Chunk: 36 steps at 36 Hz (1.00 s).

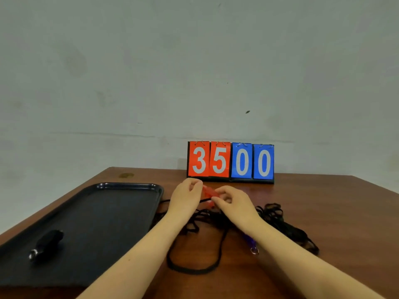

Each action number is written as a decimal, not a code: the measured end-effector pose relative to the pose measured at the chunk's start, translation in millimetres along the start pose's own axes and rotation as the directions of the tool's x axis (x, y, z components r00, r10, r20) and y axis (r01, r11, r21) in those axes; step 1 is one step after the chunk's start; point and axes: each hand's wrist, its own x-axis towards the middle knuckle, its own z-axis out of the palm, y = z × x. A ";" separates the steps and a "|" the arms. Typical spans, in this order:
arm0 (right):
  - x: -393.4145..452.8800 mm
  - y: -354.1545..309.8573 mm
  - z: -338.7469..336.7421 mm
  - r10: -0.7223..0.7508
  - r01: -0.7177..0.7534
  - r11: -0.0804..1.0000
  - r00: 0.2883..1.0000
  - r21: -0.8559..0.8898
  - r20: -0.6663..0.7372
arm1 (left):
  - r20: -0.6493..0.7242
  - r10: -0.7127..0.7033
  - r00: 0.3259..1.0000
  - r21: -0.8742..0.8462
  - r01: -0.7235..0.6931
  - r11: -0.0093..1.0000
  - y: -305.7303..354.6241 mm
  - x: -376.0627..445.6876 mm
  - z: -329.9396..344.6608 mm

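Left hand (185,197) and right hand (234,202) fingers pinch red piece (209,192) between them.

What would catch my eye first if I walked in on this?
The flip scoreboard at the far edge of the table stands out, reading 35 on red cards and 00 on blue. In front of it, the left hand and right hand both pinch a small red object above a tangle of black cords. A black tray lies to the left, holding one dark item.
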 end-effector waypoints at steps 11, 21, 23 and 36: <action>1.0 6.1 3.7 -0.045 0.038 0.924 0.999 0.380 0.007 | 0.127 -0.195 0.973 -0.483 0.232 0.844 -18.9 -4.9 7.4; -2.5 7.5 -2.9 -0.036 0.030 0.940 0.999 0.339 0.011 | 0.214 -0.046 0.976 -0.369 0.124 0.921 -22.9 -11.1 7.4; -4.3 7.3 -5.6 -0.018 0.007 0.939 0.999 0.344 0.029 | 0.184 -0.017 0.983 -0.304 0.074 0.950 -22.0 -12.1 6.9; -2.3 5.8 -34.9 0.099 -0.240 0.537 0.970 0.809 0.222 | -0.070 0.273 0.960 0.260 -0.246 0.934 -21.6 -19.8 -4.8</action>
